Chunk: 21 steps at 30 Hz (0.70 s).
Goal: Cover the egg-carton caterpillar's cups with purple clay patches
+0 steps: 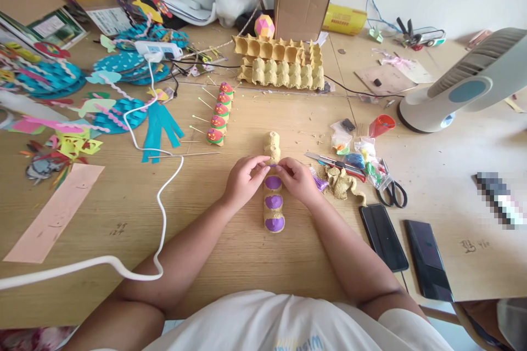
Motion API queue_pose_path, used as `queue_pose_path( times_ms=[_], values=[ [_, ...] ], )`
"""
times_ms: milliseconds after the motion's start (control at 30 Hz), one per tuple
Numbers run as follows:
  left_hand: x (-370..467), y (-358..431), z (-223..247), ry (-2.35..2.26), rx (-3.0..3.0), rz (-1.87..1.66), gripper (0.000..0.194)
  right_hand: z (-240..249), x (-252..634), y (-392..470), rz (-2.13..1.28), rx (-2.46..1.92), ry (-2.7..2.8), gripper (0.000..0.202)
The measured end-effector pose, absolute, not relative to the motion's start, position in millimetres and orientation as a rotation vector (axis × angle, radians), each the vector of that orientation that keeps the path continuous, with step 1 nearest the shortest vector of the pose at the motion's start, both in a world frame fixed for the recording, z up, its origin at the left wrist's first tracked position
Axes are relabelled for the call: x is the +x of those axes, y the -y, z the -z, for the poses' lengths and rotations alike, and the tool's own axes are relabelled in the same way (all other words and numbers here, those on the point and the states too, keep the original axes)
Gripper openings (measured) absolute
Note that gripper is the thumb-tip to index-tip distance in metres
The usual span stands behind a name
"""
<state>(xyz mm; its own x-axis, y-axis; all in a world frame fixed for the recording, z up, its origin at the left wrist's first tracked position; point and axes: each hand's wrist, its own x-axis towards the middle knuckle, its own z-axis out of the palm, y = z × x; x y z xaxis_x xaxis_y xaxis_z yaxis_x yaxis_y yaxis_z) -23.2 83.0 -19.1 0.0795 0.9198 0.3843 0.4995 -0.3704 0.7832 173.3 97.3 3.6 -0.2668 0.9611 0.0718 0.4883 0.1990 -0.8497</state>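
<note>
A strip of egg carton cups lies lengthwise in front of me on the table. Smooth purple clay patches cover the nearer cups, while the farther cups are bare. My left hand and my right hand meet over the middle of the strip. Thumbs and forefingers of both pinch a thin bit of purple clay against a cup; the fingers partly hide it. More purple clay in a bag lies right of my right hand, beside torn carton scraps.
Beyond my left hand stands a painted carton caterpillar with thin sticks. Egg cartons lie at the back. On the right are a utility knife, scissors, phones and a fan. A white cable crosses the left side.
</note>
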Motion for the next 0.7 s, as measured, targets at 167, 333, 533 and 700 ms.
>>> queue_pose_path(
  times_ms=[167, 333, 533, 700],
  values=[
    [-23, -85, 21, -1.385, 1.963, -1.212, 0.013, 2, 175, -100, -0.905, -1.394, 1.914, 0.018],
    [-22, -86, 22, -1.404, 1.975, -1.205, 0.009, 6, 175, -102, -0.918, -1.388, 1.914, 0.02],
    [-21, -88, 21, -1.439, 1.987, -1.2, 0.005, 10, 173, -101, -0.929, -1.374, 1.918, 0.022],
    [-20, -89, 21, -1.451, 1.981, -1.207, 0.006, 8, 172, -101, -0.952, -1.403, 1.86, 0.018]
  ],
)
